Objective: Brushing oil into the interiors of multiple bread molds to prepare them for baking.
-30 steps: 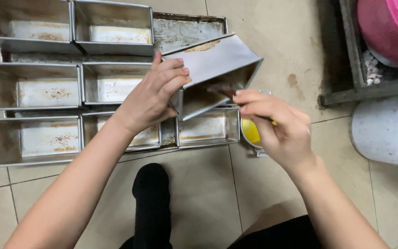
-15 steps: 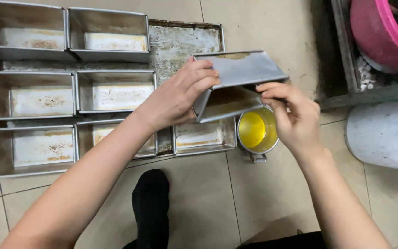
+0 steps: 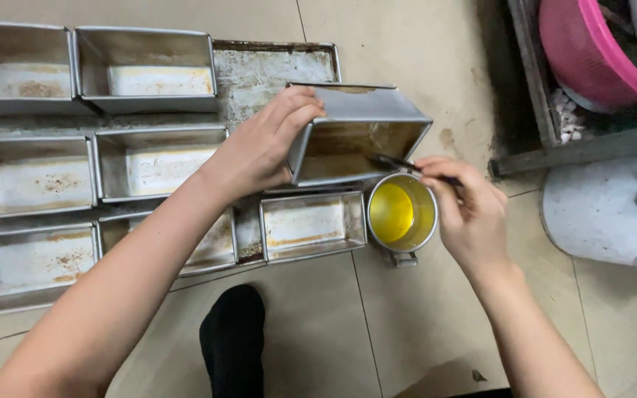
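My left hand (image 3: 259,147) grips a metal loaf tin (image 3: 355,129) by its left end and holds it tilted on its side above the floor, its opening facing me. My right hand (image 3: 470,210) pinches a thin dark brush (image 3: 396,163) whose tip reaches into the tin's mouth. Just below the tin stands a small metal cup (image 3: 403,214) holding yellow oil, right beside my right hand.
Several empty loaf tins (image 3: 149,158) lie in rows on a worn metal baking tray (image 3: 274,70) on the tiled floor. A pink tub (image 3: 584,51) sits in a dark crate at the top right, a white container (image 3: 606,210) below it. My black-socked foot (image 3: 234,339) is at the bottom.
The tilted tin has turned so its opening faces me more. My right hand has moved from the oil cup up to the tin, putting the brush at its mouth.
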